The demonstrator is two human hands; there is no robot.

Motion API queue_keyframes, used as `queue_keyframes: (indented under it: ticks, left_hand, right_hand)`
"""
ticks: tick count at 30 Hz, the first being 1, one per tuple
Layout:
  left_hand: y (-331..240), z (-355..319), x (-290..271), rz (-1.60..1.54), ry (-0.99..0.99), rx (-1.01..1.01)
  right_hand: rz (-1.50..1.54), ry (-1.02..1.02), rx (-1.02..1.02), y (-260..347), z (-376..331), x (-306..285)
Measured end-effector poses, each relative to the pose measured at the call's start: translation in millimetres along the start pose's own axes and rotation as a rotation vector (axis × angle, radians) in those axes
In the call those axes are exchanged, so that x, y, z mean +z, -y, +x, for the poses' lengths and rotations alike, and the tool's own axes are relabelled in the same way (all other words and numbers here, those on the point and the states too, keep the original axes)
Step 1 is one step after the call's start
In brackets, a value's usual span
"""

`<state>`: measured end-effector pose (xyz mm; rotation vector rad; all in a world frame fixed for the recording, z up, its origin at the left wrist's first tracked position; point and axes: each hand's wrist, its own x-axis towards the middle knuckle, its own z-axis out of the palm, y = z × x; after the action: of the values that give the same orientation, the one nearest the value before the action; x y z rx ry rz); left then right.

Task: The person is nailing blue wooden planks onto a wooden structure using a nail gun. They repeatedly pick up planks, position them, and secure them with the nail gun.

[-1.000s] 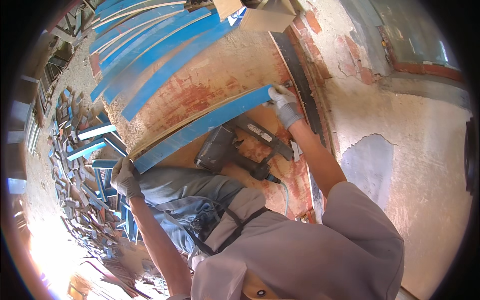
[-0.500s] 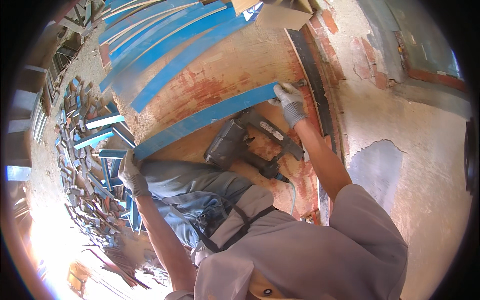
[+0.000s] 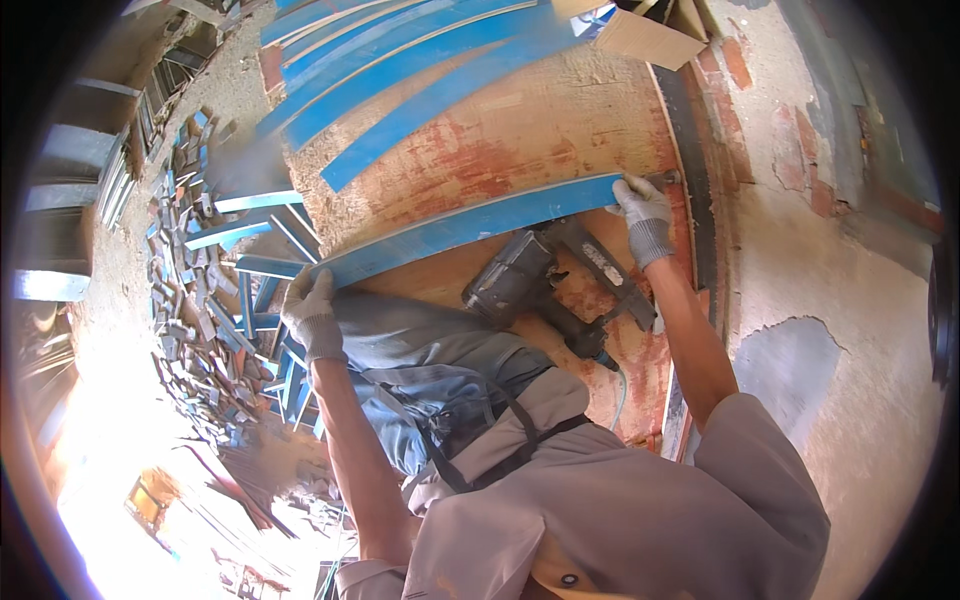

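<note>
Between the hands, a blue strip (image 3: pixel 470 225) spans the tabletop (image 3: pixel 520 130) lengthwise. Left hand (image 3: pixel 312 315) grips its near-left end; right hand (image 3: pixel 645 212) grips its far-right end.

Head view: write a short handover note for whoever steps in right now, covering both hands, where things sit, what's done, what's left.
Left hand: gloved, gripping the near end of the long blue strip.
Right hand: gloved, holding the strip's far end down by the dark rail.
The strip lies across the worn wooden board; the nail gun rests beside it, unheld.
Done: several blue strips lie further up the board.
Left: this strip shows no fixing yet.
</note>
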<state>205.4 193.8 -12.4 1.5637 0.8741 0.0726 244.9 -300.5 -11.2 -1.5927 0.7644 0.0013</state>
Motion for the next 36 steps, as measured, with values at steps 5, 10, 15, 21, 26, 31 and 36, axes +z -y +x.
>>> queue_keyframes:
  ticks: [5,10,15,21,26,31,36]
  left_hand:
    - [-5,-3,4,0.006,-0.028,-0.048]
    - [-19,-11,7,-0.077,0.008,-0.078]
    - [-10,2,1,-0.089,0.042,-0.055]
    - [-7,2,-4,-0.035,0.077,0.019]
    - [-14,3,-1,0.010,0.078,-0.015]
    - [-15,5,0,0.072,0.049,-0.035]
    - [-22,5,2,0.100,0.061,-0.035]
  right_hand:
    - [-0.006,-0.016,0.043,0,1,-4]
    - [-0.014,-0.011,0.020,5,4,-2]
    - [-0.043,0.038,-0.014,4,13,-1]
    - [0.056,0.033,-0.075,8,5,10]
    - [0.056,0.021,-0.014,5,6,8]
    - [0.068,0.016,0.002,11,4,13]
    - [0.099,-0.013,0.039,9,6,13]
